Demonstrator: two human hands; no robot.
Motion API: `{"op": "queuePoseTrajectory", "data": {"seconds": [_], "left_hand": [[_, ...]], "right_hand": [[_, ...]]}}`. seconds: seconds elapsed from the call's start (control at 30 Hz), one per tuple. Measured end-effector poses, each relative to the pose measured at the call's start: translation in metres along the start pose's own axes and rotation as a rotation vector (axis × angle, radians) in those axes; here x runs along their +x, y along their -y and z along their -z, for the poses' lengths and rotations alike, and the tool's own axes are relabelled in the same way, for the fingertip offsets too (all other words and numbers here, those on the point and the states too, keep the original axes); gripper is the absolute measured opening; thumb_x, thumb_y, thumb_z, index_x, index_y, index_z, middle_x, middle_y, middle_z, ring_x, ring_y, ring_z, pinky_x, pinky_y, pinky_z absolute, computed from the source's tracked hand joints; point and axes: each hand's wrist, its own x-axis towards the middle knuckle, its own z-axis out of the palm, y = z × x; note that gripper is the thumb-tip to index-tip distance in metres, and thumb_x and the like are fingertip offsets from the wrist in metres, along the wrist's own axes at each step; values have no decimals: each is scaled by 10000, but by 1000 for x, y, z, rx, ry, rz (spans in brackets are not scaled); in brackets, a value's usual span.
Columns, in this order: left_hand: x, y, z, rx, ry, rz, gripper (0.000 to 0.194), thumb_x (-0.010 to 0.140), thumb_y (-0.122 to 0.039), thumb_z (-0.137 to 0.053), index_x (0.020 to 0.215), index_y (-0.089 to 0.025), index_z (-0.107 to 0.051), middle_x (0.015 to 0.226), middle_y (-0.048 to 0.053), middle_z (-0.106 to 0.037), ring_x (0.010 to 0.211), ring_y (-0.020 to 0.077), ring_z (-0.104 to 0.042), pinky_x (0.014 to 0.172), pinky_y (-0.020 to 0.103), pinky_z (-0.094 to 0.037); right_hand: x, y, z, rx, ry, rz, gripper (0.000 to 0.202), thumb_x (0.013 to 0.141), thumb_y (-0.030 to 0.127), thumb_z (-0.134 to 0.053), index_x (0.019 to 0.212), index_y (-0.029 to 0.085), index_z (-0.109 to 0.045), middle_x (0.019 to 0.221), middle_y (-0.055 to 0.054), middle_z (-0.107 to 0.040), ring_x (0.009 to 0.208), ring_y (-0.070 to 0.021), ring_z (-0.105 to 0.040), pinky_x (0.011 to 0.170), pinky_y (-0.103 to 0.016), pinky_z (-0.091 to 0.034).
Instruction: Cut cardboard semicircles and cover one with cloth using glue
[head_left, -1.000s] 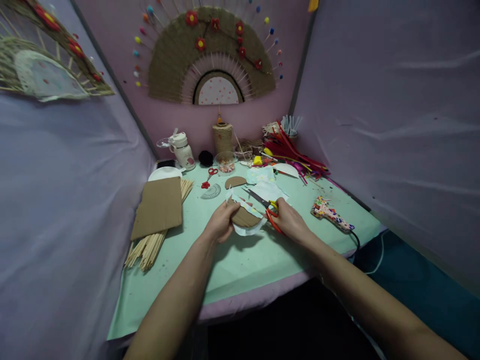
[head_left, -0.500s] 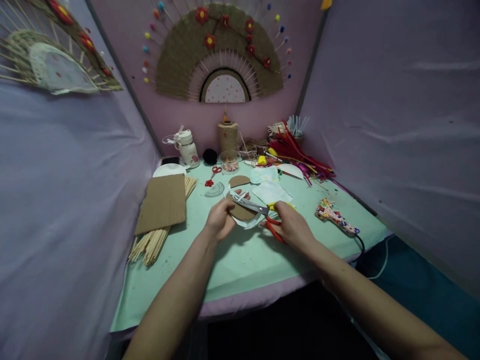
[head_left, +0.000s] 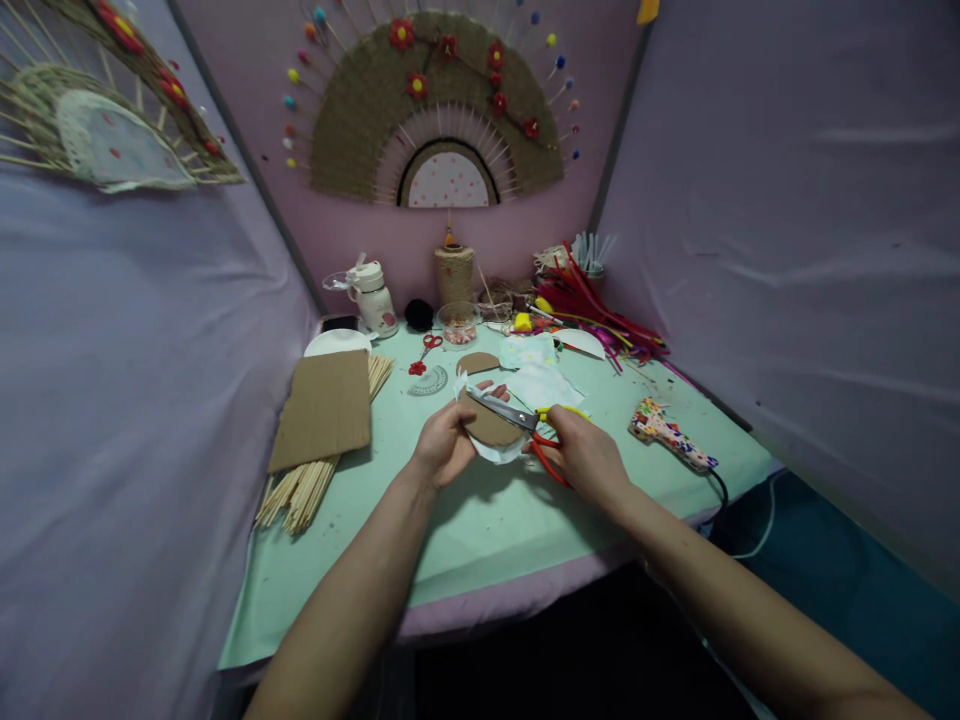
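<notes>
My left hand (head_left: 445,440) grips a brown half-round cardboard piece (head_left: 491,422) by its left side, with pale cloth (head_left: 499,450) sticking out around its edge. Red and yellow scissors (head_left: 534,424) are held by my right hand (head_left: 589,455), with their blades pointing left over the upper edge of the cardboard. The blade tips lie close to the left fingers, at the cloth's upper left part. Behind the hands lie a second cardboard half-round (head_left: 478,362) and a white cloth piece (head_left: 546,385).
At the left, a cardboard sheet (head_left: 326,410) rests on wooden sticks (head_left: 306,495). A glue gun (head_left: 671,437) lies at the right. Small red scissors (head_left: 430,345), a protractor (head_left: 428,381), a bottle (head_left: 373,300), twine (head_left: 454,275) and red pipe cleaners (head_left: 600,305) stand or lie further back.
The scissor blades look more closed than before. The cardboard and its cloth have shifted slightly to the right and turned a little in my left hand.
</notes>
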Motion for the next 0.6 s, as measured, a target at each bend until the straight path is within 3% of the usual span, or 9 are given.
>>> {"op": "queuePoseTrajectory", "data": {"seconds": [0.3,0.5,0.6], "left_hand": [[4,3,6,25,26,7,482,664,-71,-475,1122,-67,-628,1180,130,-681,1273,277,-509,1130,438,-337],[10,-1,12,19,-20,27,565,659,-73,-470,1212,-108,-583,1136,126,-694,1160,288,-600,1072,513,-388],[10,-8,15,18,-44,36,565,657,-73,-472,1208,-111,-588,1080,129,-707,1100,284,-634,1040,513,-422]], "right_hand": [[-1,0,4,-19,52,-53,308,869,524,-486,800,226,-526,711,-39,-608,628,-186,-522,510,-258,-155],[11,-4,-5,252,66,-180,313,829,538,-510,749,239,-462,634,13,-558,569,-157,-459,512,-241,-233],[29,-5,-10,262,64,-222,303,837,526,-513,766,236,-464,667,5,-581,595,-160,-479,526,-240,-267]]}}
